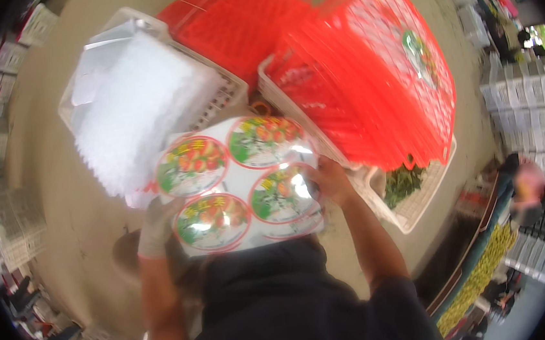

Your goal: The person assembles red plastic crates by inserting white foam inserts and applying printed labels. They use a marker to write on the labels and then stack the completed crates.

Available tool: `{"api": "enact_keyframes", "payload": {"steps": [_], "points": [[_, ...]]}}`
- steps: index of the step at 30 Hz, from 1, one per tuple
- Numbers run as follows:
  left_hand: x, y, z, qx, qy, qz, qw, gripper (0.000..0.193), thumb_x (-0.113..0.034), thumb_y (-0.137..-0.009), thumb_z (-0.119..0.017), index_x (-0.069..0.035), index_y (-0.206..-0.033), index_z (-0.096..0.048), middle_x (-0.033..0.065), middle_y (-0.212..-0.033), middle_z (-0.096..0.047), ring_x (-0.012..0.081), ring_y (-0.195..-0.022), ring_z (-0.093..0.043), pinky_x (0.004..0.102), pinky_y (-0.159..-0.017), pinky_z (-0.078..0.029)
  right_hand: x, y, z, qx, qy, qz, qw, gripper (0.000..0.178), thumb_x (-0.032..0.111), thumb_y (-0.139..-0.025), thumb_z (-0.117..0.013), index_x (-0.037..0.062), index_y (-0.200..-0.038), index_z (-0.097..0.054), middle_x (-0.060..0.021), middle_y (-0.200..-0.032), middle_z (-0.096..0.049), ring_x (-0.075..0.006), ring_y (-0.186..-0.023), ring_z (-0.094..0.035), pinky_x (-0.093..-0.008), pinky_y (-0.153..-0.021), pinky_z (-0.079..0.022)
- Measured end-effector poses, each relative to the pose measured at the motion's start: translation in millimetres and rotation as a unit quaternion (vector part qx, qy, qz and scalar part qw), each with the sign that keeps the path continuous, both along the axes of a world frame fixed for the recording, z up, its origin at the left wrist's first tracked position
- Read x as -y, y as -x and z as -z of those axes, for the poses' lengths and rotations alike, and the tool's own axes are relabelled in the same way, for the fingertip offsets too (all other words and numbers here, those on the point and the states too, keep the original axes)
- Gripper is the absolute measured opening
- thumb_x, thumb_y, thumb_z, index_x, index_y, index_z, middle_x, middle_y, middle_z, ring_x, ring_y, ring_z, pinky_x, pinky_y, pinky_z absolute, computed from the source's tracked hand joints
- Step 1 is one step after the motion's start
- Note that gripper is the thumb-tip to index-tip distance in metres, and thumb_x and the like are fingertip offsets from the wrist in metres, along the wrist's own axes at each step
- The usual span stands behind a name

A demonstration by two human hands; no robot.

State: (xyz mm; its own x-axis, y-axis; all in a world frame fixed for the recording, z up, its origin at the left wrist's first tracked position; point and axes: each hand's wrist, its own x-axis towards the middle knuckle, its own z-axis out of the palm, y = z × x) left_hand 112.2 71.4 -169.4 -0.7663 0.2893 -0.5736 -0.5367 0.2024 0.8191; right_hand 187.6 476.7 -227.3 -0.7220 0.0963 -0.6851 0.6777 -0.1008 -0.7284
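A glossy white sheet of oval fruit labels (238, 187) is spread between my hands in front of my body. My left hand (156, 230), in a pale glove, grips its left edge. At the right edge, my bare right hand (330, 182) is closed on the same sheet, with the fingertips partly hidden behind it. Beyond my left hand, a stack of white foam netting (143, 97) fills a pale plastic crate (220, 87). On the right, a slanted stack of red plastic baskets (356, 91) rests in another pale crate (407, 223); the outermost basket carries a similar label (419, 57).
Further red baskets (234, 24) lie behind the two crates. Green leaves (403, 186) show in the right crate's near corner. Stacked white crates (520, 109) stand at the far right, near a long trough of yellow-green fruit (476, 275). Other people (527, 190) are along the right side.
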Motion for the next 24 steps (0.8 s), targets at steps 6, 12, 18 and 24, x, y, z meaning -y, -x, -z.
{"api": "enact_keyframes", "payload": {"steps": [6,12,18,24], "points": [[12,-37,0,-0.256,0.267,0.159,0.916,0.043,-0.009,-0.077,-0.074,-0.004,-0.119,-0.067,0.0211,-0.11,-0.068,0.0348,-0.099,-0.064,0.0419,-0.086,-0.05,-11,-105,112,0.056,-0.099,0.124,0.986,0.033,0.031,-0.098,-0.061,-0.0003,-0.103,-0.069,-0.007,-0.083,-0.071,-0.0144,-0.069,-0.066,-0.0276,-0.061,-0.051],[-39,-44,-22,-0.173,0.258,0.036,0.95,0.043,-0.006,-0.077,-0.068,-0.001,-0.12,-0.064,0.0206,-0.104,-0.066,0.0368,-0.094,-0.061,0.041,-0.081,-0.049,-26,-180,239,0.15,-0.081,0.067,0.983,0.029,0.027,-0.094,-0.061,0.0012,-0.105,-0.07,-0.0072,-0.082,-0.071,-0.0145,-0.064,-0.066,-0.0282,-0.053,-0.05],[-43,-64,-20,-0.195,0.26,-0.005,0.946,0.032,-0.018,-0.089,-0.067,0.001,-0.115,-0.062,0.0139,-0.103,-0.065,0.0261,-0.091,-0.064,0.0353,-0.078,-0.05,-40,-192,323,0.14,-0.089,0.148,0.975,0.028,0.023,-0.091,-0.062,0.0006,-0.107,-0.069,-0.0113,-0.086,-0.071,-0.0187,-0.067,-0.067,-0.0324,-0.054,-0.051],[-70,-25,6,-0.219,0.313,0.099,0.919,0.031,-0.019,-0.092,-0.067,0.001,-0.114,-0.063,0.0096,-0.101,-0.065,0.0232,-0.089,-0.062,0.0352,-0.075,-0.05,-92,-169,388,0.188,-0.303,0.047,0.933,0.055,0.021,-0.082,-0.061,0.0043,-0.135,-0.059,-0.0236,-0.125,-0.065,-0.0357,-0.113,-0.065,-0.0482,-0.096,-0.051]]}}
